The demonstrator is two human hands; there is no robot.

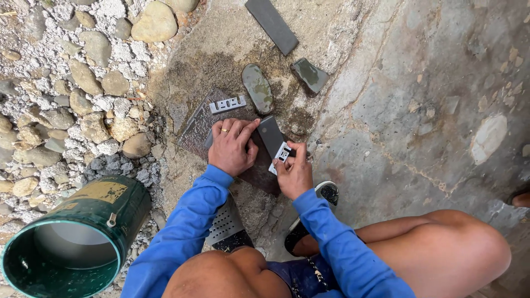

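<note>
Fingers of right hand [295,175] pinched on slotted metal blade [282,155] against grey whetstone [270,134]; left hand [232,146] flat, pressing dark slab [194,129], gripping nothing.

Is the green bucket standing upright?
No, the green bucket lies tipped on its side on the gravel, its open mouth facing the camera.

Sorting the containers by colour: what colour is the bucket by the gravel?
Dark green bucket, with a worn yellowish patch; head view.
</note>
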